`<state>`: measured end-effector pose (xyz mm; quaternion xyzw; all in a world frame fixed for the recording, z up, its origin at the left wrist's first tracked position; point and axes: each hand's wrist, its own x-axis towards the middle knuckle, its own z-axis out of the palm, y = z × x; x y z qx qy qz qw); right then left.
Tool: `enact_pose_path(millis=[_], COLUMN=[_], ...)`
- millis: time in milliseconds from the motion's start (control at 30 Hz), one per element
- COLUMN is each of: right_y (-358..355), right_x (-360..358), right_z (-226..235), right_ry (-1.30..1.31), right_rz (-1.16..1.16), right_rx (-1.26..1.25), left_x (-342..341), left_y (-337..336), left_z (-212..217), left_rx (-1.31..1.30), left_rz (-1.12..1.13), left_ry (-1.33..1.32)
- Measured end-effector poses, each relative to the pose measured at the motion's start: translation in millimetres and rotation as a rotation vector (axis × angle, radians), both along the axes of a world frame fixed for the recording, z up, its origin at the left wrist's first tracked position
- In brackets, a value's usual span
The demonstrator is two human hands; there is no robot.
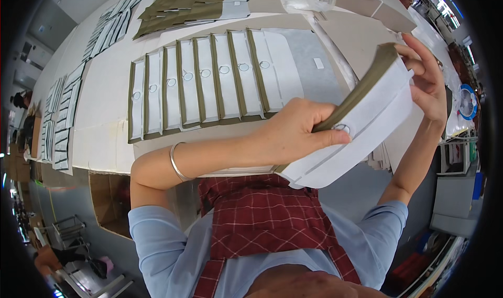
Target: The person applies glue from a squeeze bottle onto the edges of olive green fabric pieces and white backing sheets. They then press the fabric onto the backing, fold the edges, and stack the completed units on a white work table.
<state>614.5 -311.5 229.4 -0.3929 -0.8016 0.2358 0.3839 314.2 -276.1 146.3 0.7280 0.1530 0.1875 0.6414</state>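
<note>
Above the desk (105, 135), the left hand (293, 133) pinches the stack of white, olive-edged fabric pieces (361, 125) at its near end while the right hand (427, 83) clasps its far end, and a loosened grip could fan the pieces onto the overlapped row (199, 86) beyond the stack.

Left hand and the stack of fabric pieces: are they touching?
Touching. The head view shows the left hand gripping the stack of fabric pieces, thumb pressed on top.
</note>
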Motion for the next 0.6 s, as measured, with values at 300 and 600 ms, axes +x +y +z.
enact_pose_path(millis=[300,600], right_y=[3.7,96.7], right_x=[21.5,12.8], right_z=[-18.4,-3.7], right_ry=[-0.129,-0.317], right_rz=[-0.013,-0.333], right_rx=[-0.28,-0.219], left_x=[14.4,12.2], left_y=[-12.0,-5.8], left_z=[-13.2,-49.5], left_rx=[0.319,-0.548], left_rz=[0.056,-0.048], left_ry=[-0.136,0.086])
